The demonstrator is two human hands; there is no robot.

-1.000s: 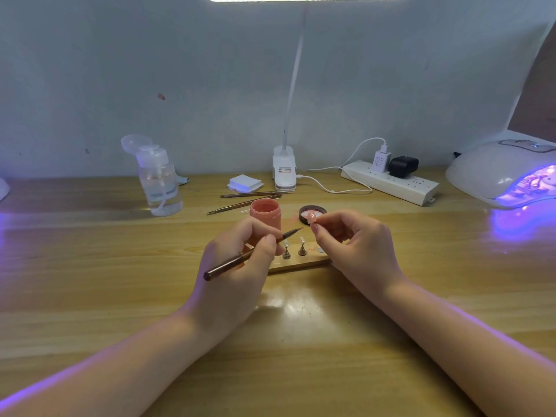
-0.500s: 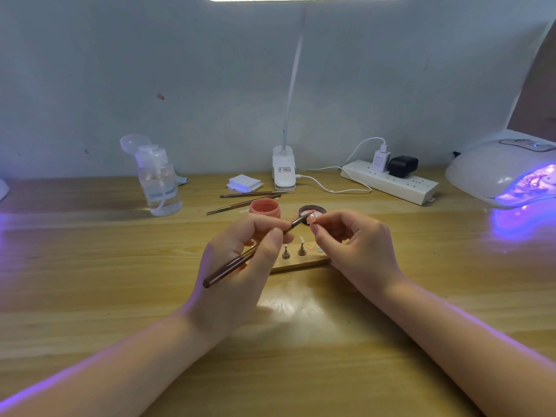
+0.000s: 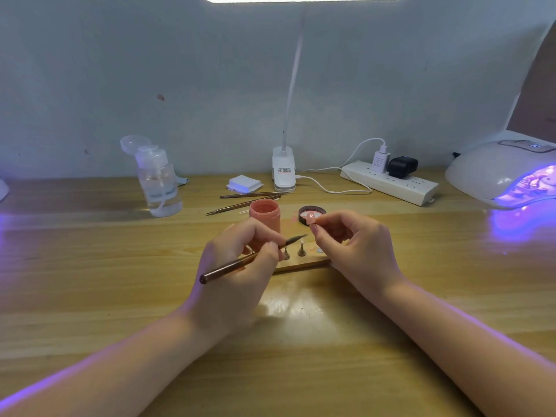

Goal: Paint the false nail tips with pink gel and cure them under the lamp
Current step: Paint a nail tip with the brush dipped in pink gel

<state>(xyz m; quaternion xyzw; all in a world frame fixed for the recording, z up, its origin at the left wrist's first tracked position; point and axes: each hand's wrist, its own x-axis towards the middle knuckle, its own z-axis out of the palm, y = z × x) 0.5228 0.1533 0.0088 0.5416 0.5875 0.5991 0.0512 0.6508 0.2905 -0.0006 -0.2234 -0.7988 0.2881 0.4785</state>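
Observation:
My left hand (image 3: 240,266) grips a thin brown brush (image 3: 249,258), its tip pointing right and slightly up, a short way below the nail tip. My right hand (image 3: 355,248) pinches a small pink false nail tip (image 3: 310,218) between thumb and forefinger. Behind my left hand stands an open pink gel jar (image 3: 264,215), and its dark lid (image 3: 313,212) lies to the right. A wooden holder strip (image 3: 301,264) with small metal stands (image 3: 301,251) lies between my hands. The white curing lamp (image 3: 505,173) glows violet at the far right.
A clear pump bottle (image 3: 158,182) stands at the back left. Two spare brushes (image 3: 240,203), a white pad stack (image 3: 244,183), a desk lamp base (image 3: 282,173) and a power strip (image 3: 391,183) with plugs line the back of the wooden table (image 3: 90,281).
The brush tip touched the nail tip half a second ago and has dropped back down and left. My right hand has kept the nail tip almost still.

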